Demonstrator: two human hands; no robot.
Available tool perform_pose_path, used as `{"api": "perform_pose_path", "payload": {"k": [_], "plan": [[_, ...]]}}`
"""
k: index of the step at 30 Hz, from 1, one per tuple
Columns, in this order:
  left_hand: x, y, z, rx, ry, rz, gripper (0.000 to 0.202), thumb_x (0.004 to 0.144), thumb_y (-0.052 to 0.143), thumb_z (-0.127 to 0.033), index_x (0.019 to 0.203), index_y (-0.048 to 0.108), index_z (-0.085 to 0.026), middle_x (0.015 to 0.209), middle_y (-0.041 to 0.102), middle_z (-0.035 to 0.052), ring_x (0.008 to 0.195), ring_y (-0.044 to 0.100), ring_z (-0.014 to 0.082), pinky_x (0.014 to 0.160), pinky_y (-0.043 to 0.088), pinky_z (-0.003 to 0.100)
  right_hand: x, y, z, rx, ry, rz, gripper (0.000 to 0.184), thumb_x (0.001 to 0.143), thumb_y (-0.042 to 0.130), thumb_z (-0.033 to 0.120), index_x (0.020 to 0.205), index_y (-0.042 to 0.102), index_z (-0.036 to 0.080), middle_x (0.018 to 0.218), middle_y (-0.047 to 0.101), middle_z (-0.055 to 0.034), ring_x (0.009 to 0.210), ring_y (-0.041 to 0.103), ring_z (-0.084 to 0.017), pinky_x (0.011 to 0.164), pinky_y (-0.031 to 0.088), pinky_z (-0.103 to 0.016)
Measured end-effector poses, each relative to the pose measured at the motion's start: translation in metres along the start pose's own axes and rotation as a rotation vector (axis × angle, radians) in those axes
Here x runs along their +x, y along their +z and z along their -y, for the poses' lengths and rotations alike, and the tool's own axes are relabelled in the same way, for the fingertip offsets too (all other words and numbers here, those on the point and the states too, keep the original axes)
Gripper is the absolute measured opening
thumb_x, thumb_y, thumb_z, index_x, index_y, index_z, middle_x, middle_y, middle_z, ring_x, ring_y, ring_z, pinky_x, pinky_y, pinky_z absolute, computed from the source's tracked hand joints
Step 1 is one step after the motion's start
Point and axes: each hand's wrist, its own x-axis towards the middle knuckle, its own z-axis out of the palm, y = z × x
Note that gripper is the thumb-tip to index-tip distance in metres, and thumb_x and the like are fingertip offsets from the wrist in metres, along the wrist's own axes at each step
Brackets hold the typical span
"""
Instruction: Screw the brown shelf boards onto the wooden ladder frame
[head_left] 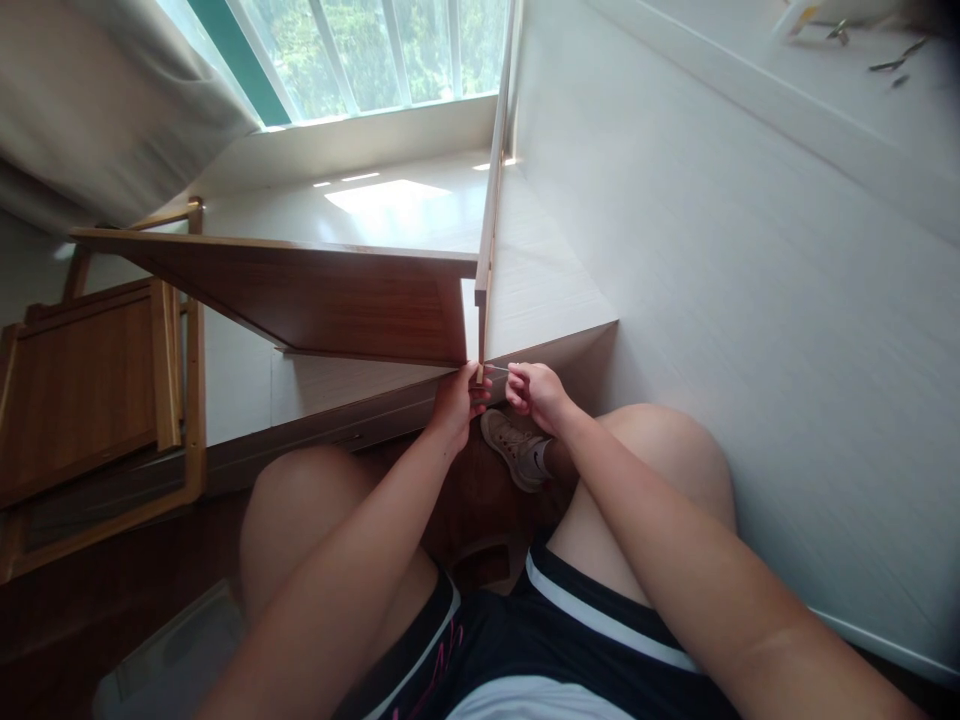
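A brown wooden panel [322, 295] stands tilted on the pale ledge, its right edge meeting a narrow wooden board [491, 220] that stands on edge. My left hand [452, 408] is closed around the near lower end of that board, at the corner by the panel. From the right side, my right hand [534, 390] pinches a thin metal rod [498, 369] whose tip points at the board's near end. Its exact kind is too small to make out, and whether the tip sits inside the wood is hidden.
A folded wooden frame piece [97, 380] leans at the left. The pale ledge [555, 270] runs below the barred window [375, 50], with a curtain [112, 100] beside it. A white panel wall [750, 300] rises at the right. Small metal pieces [892, 62] lie at top right.
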Motion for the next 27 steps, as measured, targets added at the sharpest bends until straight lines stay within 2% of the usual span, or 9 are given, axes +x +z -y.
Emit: {"api": "perform_pose_path", "payload": {"k": [4, 9, 18, 27], "plan": [[0.0002, -0.0019, 0.0011, 0.006, 0.005, 0.012, 0.038, 0.080, 0.062, -0.051, 0.093, 0.074, -0.018, 0.079, 0.063, 0.0015, 0.058, 0.053, 0.0070, 0.051, 0.038, 0.019, -0.0019, 0.0005, 0.0011, -0.043, -0.061, -0.039, 0.035, 0.084, 0.052, 0.040, 0.058, 0.037, 0.022, 0.043, 0.046, 0.0016, 0.036, 0.030, -0.008, 0.036, 0.017, -0.022], [-0.0004, -0.0029, 0.0012, -0.002, 0.018, 0.019, 0.038, 0.080, 0.063, -0.051, 0.094, 0.074, -0.018, 0.079, 0.063, 0.0021, 0.060, 0.054, 0.0079, 0.051, 0.038, 0.019, -0.0032, 0.0011, -0.0010, -0.149, -0.134, -0.020, 0.037, 0.085, 0.052, 0.042, 0.058, 0.039, 0.021, 0.045, 0.047, 0.0020, 0.035, 0.031, -0.008, 0.035, 0.018, -0.022], [-0.0021, 0.0003, -0.0023, -0.029, -0.004, -0.012, 0.036, 0.080, 0.062, -0.049, 0.088, 0.074, -0.017, 0.077, 0.062, 0.0023, 0.059, 0.053, 0.0078, 0.050, 0.037, 0.019, -0.0027, 0.0011, -0.0032, -0.186, -0.175, -0.022, 0.039, 0.087, 0.053, 0.044, 0.059, 0.040, 0.021, 0.049, 0.048, 0.0027, 0.036, 0.031, -0.007, 0.036, 0.018, -0.021], [-0.0031, -0.0002, -0.0028, -0.026, -0.007, -0.008, 0.037, 0.080, 0.061, -0.049, 0.090, 0.074, -0.016, 0.078, 0.062, 0.0026, 0.059, 0.052, 0.0075, 0.050, 0.036, 0.019, -0.0061, 0.0023, -0.0041, -0.272, -0.263, -0.011, 0.040, 0.090, 0.051, 0.047, 0.061, 0.042, 0.020, 0.053, 0.050, 0.0022, 0.039, 0.034, -0.008, 0.038, 0.021, -0.023]]}}
